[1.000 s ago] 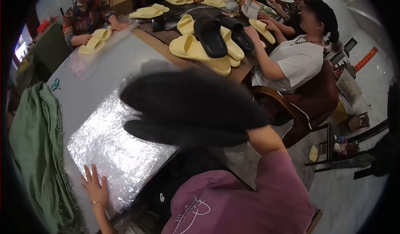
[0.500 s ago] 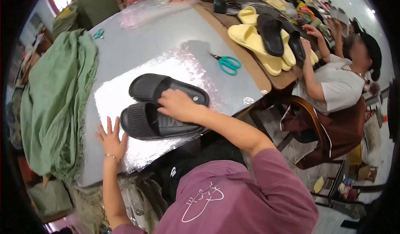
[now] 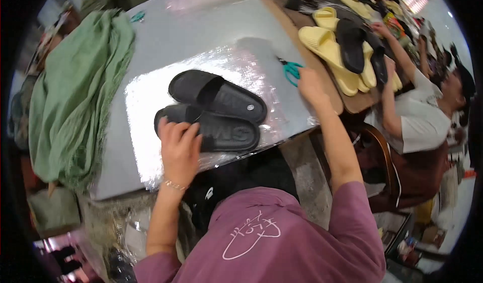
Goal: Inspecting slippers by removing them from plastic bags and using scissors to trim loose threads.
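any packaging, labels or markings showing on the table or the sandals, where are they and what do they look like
Clear plastic sheet: spread on the grey table, shiny and crinkled, under the black sandals.
Raised lettering on the near sandal: moulded into its black footbed, same colour; the left hand rests on this sandal's strap end.
Small round silver dot on the far sandal: near its heel end.
No screens or signs clear enough to tell.

I see a mauve short-sleeved shirt with a white outline drawing on the chest. Just behind my left hand (image 3: 178, 149), a thin beaded bracelet (image 3: 174, 185) circles the wrist. My right hand (image 3: 311, 85) is bare.
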### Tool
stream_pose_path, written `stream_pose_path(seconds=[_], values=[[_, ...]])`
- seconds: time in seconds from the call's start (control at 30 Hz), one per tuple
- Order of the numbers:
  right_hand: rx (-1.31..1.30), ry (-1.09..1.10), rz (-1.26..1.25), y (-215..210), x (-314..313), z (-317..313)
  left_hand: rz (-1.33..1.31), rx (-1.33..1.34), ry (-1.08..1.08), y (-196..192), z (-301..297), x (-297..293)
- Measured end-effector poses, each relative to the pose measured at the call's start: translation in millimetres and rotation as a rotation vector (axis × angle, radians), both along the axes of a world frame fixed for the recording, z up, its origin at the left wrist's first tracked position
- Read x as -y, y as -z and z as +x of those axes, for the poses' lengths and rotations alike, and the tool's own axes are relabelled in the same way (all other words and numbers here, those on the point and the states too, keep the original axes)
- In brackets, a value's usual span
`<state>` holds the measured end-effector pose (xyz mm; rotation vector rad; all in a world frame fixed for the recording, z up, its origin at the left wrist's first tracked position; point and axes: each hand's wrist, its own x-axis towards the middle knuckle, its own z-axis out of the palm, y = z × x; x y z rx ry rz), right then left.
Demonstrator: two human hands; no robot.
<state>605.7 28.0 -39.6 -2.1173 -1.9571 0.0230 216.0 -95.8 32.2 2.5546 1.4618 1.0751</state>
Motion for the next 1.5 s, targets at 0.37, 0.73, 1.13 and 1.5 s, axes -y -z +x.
stream_pose_path(seconds=[0.37, 0.73, 1.13, 1.5], values=[[-0.471, 0.028, -0.064, -34.2, 39.8, -46.0, -0.106, -0.342, -0.434, 28.2, 28.5, -4.9], [-0.221, -0.172, 0.127, -13.1, 39.0, -39.2, -0.192, -0.315, 0.087, 37.1, 49.6, -21.4], [-0.348, -0.639, 0.302, -7.9, 61.4, -111.2, -0.171, -0.243, 0.166, 55.1, 51.7, -21.9], [-0.462, -0.665, 0.225, -9.3, 61.2, -104.2, -0.179, -0.284, 0.151, 53.1, 56.9, -21.6]])
